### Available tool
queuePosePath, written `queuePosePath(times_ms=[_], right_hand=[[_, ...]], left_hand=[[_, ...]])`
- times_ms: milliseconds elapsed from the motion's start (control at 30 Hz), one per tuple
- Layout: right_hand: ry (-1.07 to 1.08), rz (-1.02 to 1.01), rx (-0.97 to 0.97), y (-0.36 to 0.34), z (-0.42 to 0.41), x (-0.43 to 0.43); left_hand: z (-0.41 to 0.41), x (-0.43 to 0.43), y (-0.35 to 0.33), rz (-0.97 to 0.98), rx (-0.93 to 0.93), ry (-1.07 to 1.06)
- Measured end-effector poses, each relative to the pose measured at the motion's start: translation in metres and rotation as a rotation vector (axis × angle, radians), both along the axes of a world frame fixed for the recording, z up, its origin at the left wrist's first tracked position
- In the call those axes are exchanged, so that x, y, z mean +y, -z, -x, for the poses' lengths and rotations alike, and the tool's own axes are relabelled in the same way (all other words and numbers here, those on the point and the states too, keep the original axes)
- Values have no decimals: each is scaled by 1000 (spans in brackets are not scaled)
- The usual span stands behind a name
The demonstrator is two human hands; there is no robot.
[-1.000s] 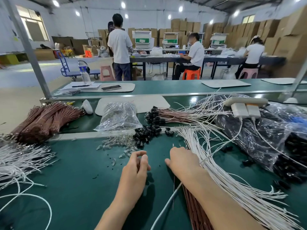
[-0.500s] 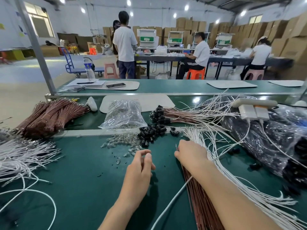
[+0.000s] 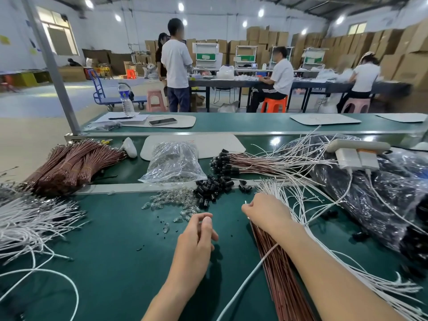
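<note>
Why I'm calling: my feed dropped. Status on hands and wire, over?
Right hand pinches white wire by its tip. Left hand curled, contents hidden. Clear bulbs and black caps just ahead, nothing blocking.

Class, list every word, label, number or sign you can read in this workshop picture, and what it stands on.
No text here is readable.
Label on the water bottle: too small.
Signs on the green-and-white panels at the far racks: blurred.
Red marks on the white mat: faint scribble, illegible.
</note>
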State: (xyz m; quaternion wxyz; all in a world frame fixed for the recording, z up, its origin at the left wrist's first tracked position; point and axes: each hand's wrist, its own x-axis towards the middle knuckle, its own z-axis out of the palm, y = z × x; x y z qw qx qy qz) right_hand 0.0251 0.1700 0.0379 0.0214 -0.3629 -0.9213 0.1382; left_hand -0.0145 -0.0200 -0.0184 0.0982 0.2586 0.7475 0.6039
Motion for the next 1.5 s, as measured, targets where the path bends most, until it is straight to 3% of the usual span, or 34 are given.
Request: queuePosePath(times_ms=[100, 300, 600, 667, 867, 1067, 1167, 1233, 1333, 1500], right_hand=[[31, 29, 89, -1, 2, 1], [-46, -96, -89, 8, 5, -7], [-38, -91, -85, 5, 14, -18], [-51, -24, 10, 3, 13, -20], [-362, 257, 655, -32, 17, -53], [-610, 340, 767, -47, 30, -80], [-555, 399, 842, -38, 40, -73], [-393, 363, 794, -23, 46, -59], [-203, 216, 448, 10, 50, -45], [-210, 31, 230, 36, 58, -51]], left_hand=[[0, 0, -1, -9, -13, -3], [-1, 0, -2, -13, -29, -3], [-2, -1, -3, -15, -43, 1], [-1, -1, -3, -23, -48, 0], [-2, -1, -9, -142, -51, 51], [1, -3, -18, -213, -6, 31], [10, -7, -19, -320, -94, -123], [20, -10, -20, -448, -228, -283], [32, -16, -18, -567, -371, -479], [35, -16, -17, -616, -417, -550]])
